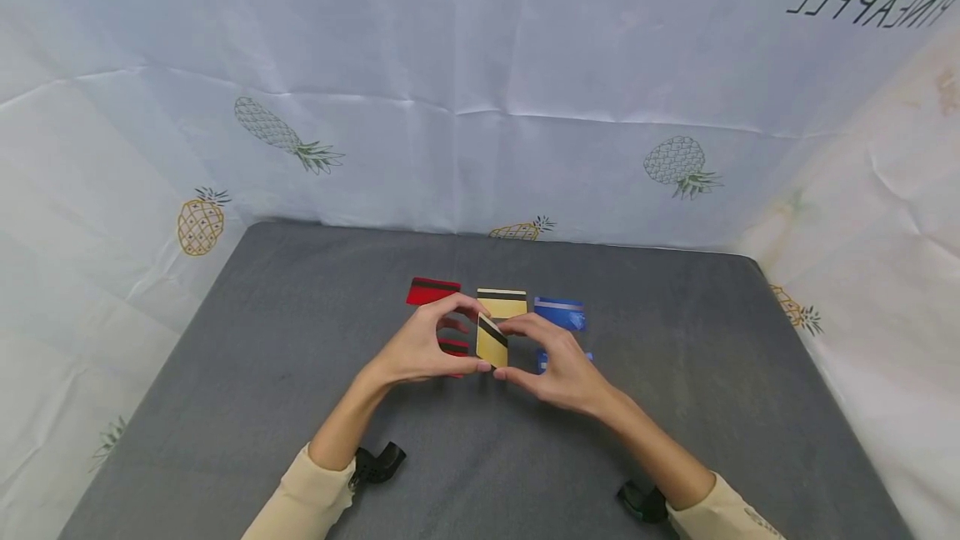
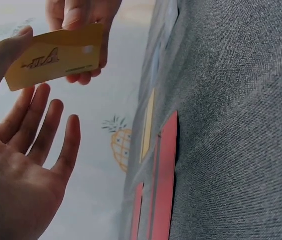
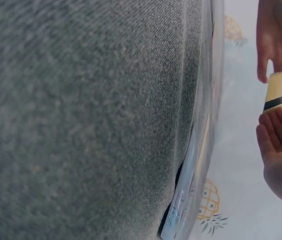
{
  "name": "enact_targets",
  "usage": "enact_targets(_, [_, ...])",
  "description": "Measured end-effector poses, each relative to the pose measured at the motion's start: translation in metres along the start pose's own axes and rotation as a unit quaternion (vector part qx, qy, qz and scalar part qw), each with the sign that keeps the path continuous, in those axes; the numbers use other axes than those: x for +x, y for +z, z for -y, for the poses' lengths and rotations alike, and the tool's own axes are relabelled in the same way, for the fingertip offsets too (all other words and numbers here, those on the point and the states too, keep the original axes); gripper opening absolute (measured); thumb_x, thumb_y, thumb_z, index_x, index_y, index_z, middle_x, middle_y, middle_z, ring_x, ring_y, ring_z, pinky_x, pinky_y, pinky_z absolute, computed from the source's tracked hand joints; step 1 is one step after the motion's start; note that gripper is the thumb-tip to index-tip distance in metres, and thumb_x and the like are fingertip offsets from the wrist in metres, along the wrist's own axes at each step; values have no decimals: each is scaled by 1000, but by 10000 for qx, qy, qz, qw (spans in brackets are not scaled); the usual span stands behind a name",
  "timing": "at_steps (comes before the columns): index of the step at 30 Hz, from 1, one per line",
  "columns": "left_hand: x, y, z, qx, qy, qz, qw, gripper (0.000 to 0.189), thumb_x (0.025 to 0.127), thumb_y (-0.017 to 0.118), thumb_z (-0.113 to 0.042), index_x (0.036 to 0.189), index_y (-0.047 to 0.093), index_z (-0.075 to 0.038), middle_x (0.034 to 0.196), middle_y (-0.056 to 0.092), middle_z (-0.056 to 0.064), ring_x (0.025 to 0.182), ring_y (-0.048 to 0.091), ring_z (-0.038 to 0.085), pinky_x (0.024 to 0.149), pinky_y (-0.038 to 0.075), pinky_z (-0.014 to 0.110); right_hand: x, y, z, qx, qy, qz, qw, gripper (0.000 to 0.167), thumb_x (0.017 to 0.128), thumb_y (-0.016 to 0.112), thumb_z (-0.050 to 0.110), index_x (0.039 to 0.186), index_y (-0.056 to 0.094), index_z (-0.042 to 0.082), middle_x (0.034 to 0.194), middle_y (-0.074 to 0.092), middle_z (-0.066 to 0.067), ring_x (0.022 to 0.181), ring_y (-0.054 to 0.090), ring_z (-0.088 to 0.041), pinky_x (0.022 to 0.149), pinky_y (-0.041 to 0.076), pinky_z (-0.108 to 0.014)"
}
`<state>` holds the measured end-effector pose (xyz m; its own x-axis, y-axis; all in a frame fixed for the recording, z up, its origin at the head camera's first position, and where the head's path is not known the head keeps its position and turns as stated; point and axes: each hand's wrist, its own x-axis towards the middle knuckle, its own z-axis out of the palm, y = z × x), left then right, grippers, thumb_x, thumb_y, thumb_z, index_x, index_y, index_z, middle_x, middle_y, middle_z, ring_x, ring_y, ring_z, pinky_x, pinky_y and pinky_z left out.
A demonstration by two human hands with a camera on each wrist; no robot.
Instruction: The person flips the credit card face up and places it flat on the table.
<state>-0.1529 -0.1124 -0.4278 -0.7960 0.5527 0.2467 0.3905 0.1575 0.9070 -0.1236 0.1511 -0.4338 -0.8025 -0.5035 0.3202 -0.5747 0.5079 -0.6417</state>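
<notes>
A gold bank card (image 1: 492, 347) is held up between both hands, above the grey table. My left hand (image 1: 420, 348) pinches its left end, thumb at the lower edge and index finger at the upper one. In the left wrist view, the other left fingers spread out loosely. My right hand (image 1: 562, 365) grips the card's right end between thumb and fingers. The dark stripe faces the head camera; a chip and print show on the opposite face in the left wrist view. Behind the hands lie a red card (image 1: 431, 290), another gold card (image 1: 502, 304) and a blue card (image 1: 559, 314).
Nearer, a second red card (image 1: 454, 347) and a second blue card (image 1: 542, 361) are partly hidden by the hands. The grey cloth-covered table (image 1: 300, 323) meets a pale curtain (image 1: 450, 165) printed with pineapples. Dark straps with devices sit at both wrists.
</notes>
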Motion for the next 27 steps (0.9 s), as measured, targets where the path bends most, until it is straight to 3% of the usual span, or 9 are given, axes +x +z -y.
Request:
enact_targets(7, [-1,0,0,-72,42,-14,10000,56,83,92,-14,133,66,-9,128,70,10,113,69,35,97,63,56,1,0,2,-21,26,22,10000,57,86,94,26,137,71,15,136,73,-2,126,72,-22,105,61,-49])
enact_targets(20, [-1,-1,2,246,132,-212,9994,56,82,92,-19,132,68,-10,124,72,9,104,64,42,98,62,53,3,-9,7,-7,231,-180,9996,59,88,92,29,140,70,11,138,73,-4,128,71,-24,105,60,-54])
enact_targets(27, [-2,-2,3,324,93,-251,9991,54,82,92,-20,130,69,-15,123,73,9,100,64,18,98,63,49,3,-15,9,102,185,-384,9990,57,89,90,25,140,70,10,138,73,-4,127,71,-25,104,59,-54])
